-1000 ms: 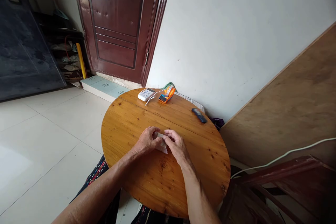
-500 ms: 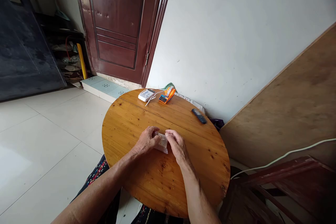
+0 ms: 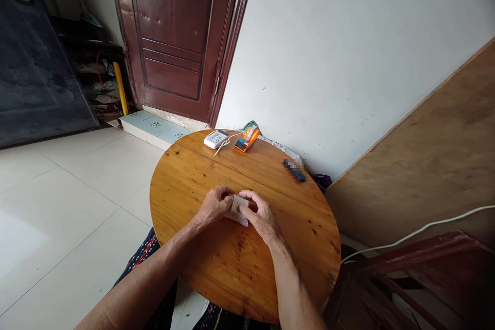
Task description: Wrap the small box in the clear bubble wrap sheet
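On the round wooden table [image 3: 185, 175] sits a small pale box-shaped packet [image 3: 238, 218]. It looks wrapped in clear plastic, and the print on its top is too small to read. My left hand [image 3: 215, 205] grips its left side, thumb on top and fingers curled over the far edge. From the right, my right hand [image 3: 263, 215] closes on it, thumb across the top and fingers at the far side. My fingers hide part of the packet.
Near the table's far edge lie a white box-shaped device [image 3: 215, 139] with a white cable and an orange tape dispenser [image 3: 246, 140]. A dark, pixelated object [image 3: 294, 170] lies at the right. A white wall [image 3: 328, 62] and a dark red door [image 3: 174, 36] stand behind.
My right hand has moved left onto the packet, its thumb now on top. The left hand has stayed nearly in place.
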Action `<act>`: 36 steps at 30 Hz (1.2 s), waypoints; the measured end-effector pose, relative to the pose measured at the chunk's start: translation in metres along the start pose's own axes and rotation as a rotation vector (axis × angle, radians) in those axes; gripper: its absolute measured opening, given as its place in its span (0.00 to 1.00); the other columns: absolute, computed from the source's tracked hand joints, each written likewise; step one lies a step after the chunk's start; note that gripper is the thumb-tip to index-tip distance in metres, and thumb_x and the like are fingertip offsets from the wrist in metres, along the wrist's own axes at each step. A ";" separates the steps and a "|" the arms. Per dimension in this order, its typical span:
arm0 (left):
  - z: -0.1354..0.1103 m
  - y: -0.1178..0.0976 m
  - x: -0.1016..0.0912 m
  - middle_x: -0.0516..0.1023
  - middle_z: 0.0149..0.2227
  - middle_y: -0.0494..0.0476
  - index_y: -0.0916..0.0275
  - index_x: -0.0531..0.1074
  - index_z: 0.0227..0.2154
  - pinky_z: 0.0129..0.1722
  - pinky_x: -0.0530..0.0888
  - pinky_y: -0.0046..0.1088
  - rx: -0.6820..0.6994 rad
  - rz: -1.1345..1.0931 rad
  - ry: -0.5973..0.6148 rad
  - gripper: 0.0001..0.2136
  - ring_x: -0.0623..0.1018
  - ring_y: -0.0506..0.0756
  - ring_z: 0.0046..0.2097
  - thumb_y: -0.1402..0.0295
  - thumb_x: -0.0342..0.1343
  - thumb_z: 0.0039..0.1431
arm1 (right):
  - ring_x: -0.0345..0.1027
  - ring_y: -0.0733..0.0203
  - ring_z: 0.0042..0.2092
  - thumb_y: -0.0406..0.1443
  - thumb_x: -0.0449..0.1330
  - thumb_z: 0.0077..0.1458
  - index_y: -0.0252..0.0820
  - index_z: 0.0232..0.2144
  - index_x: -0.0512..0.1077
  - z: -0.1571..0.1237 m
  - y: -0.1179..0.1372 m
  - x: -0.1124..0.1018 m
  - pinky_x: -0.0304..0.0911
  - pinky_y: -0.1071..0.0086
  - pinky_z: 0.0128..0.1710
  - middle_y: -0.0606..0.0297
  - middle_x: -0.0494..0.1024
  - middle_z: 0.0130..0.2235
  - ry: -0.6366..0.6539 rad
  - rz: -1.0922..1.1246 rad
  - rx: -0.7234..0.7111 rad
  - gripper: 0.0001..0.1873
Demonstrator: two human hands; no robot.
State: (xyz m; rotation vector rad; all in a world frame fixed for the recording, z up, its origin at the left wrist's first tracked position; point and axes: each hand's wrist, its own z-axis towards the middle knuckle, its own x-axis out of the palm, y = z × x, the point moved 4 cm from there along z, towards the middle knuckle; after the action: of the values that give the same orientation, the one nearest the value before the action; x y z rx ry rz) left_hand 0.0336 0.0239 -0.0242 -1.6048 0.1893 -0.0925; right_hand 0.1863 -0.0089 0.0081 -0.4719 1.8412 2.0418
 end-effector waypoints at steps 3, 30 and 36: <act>0.000 -0.001 0.000 0.76 0.30 0.53 0.67 0.75 0.37 0.31 0.69 0.24 0.014 0.088 -0.001 0.15 0.73 0.51 0.32 0.71 0.50 0.47 | 0.74 0.55 0.40 0.40 0.61 0.49 0.44 0.39 0.76 0.002 -0.004 -0.001 0.67 0.63 0.42 0.62 0.81 0.40 -0.038 0.001 -0.005 0.14; -0.001 -0.001 0.001 0.76 0.33 0.54 0.67 0.74 0.39 0.34 0.69 0.25 0.065 0.155 0.018 0.14 0.74 0.52 0.35 0.69 0.53 0.48 | 0.69 0.46 0.55 0.52 0.64 0.50 0.44 0.26 0.75 0.000 -0.005 -0.005 0.60 0.55 0.56 0.56 0.77 0.53 -0.015 0.295 -0.009 0.18; -0.002 -0.002 0.001 0.76 0.31 0.53 0.66 0.75 0.37 0.33 0.69 0.25 0.096 0.195 0.005 0.13 0.73 0.52 0.33 0.68 0.53 0.50 | 0.65 0.48 0.58 0.52 0.60 0.53 0.45 0.33 0.79 0.001 -0.002 0.000 0.59 0.59 0.56 0.58 0.78 0.51 0.020 0.132 -0.027 0.19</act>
State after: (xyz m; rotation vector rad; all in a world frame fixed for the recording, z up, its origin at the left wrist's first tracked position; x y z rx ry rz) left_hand 0.0344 0.0223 -0.0222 -1.4828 0.3396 0.0442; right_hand 0.1868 -0.0078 0.0065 -0.3890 1.9053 2.1570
